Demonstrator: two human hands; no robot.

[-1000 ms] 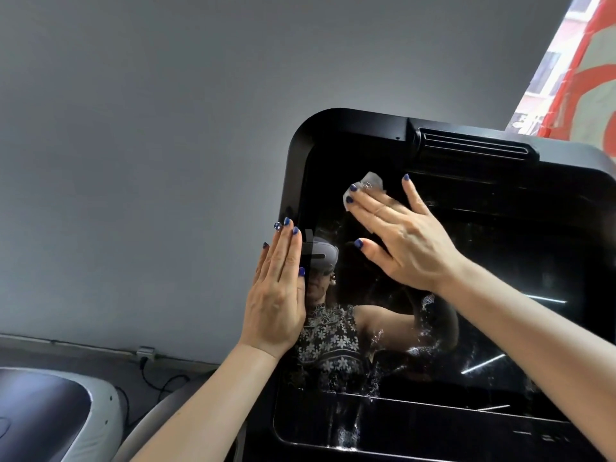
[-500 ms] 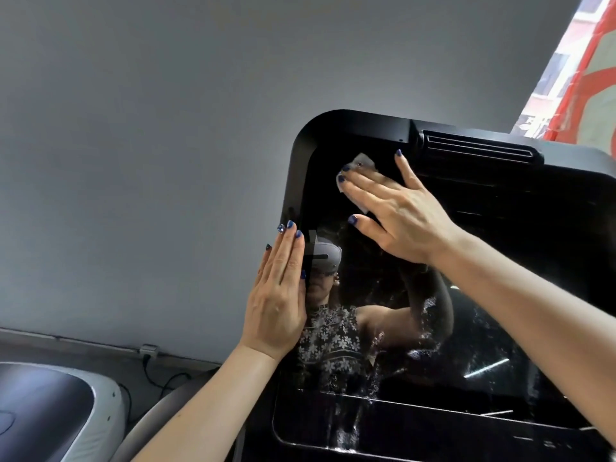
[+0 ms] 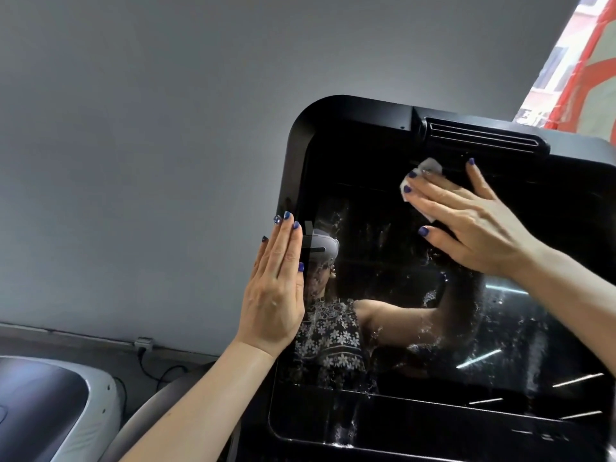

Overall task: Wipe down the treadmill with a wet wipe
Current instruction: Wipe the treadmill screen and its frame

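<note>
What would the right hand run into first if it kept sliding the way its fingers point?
The right hand, pressing the wet wipe flat on the black treadmill screen, points up and left. It would probably first meet the raised frame at the console's top edge, left of the vent grille.

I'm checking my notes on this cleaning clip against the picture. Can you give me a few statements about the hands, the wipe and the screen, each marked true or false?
1. The right hand presses a white wet wipe flat against the treadmill's black screen. True.
2. The left hand holds a second wipe. False: it holds nothing and rests flat, fingers straight, along the screen's left edge.
3. The wipe sits just below the slotted vent at the top of the console. True.
4. The screen is dry and spotless. False: wet streaks and droplets show across the glass.
5. The wipe is at the screen's bottom edge. False: it is near the top.
</note>
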